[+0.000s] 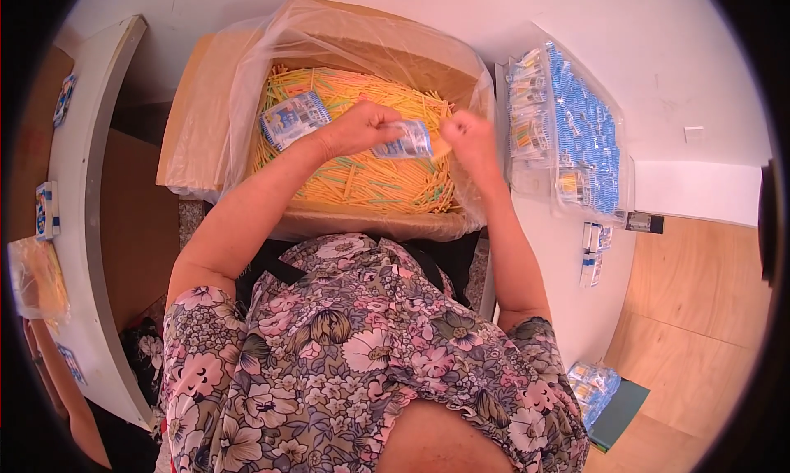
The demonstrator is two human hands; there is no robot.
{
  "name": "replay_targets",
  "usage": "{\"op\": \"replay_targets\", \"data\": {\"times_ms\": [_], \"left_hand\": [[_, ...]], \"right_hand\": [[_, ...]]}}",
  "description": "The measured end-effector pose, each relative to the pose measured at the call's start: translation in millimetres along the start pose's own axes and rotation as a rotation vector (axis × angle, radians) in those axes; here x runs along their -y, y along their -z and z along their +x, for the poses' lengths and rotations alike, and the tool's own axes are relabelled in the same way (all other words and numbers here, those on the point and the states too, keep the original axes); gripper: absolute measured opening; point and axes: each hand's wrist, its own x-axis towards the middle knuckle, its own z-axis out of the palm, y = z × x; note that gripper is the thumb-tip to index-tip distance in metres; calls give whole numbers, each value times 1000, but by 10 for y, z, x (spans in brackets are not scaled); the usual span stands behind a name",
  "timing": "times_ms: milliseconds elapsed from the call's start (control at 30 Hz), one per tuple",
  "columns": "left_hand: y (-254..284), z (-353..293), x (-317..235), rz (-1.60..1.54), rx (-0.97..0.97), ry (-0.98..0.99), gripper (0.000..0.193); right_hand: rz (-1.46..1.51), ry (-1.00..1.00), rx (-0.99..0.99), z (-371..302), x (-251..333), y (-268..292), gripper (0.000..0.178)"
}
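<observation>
Over a large open cardboard box (pixel 374 224) lined with clear plastic, my left hand (pixel 362 129) is closed on a small clear-and-blue plastic packet (pixel 405 141). My right hand (pixel 471 141), closed, is at the packet's right end; between its fingers and the packet show what look like thin yellow sticks (pixel 441 147). Many thin sticks (pixel 362 181), mostly yellow with some orange and green, fill the box. On top of them, left of my left hand, lies a stack of flat blue-and-white packets (pixel 294 119). My right fingertips are partly hidden.
On the white table to the right, a clear plastic bin (pixel 559 205) holds rows of filled blue packets, with small packets (pixel 594 255) beside it. A white table (pixel 103 226) with small packs stands left, where another person's arm (pixel 72 391) shows. A bundle of packets (pixel 594 388) lies lower right.
</observation>
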Motion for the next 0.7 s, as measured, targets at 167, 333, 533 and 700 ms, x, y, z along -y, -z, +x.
{"op": "replay_targets", "data": {"times_ms": [167,333,533,700], "left_hand": [[85,-10,-8,-1,18,67,10],[93,-18,-74,-190,-45,127,11],[76,-31,-200,-217,20,96,12],[55,-24,-219,-187,65,67,13]], "right_hand": [[-265,109,493,-488,92,-176,19],[-27,104,326,-369,62,40,22],[345,-53,87,-72,515,237,24],[155,37,37,1,558,163,28]]}}
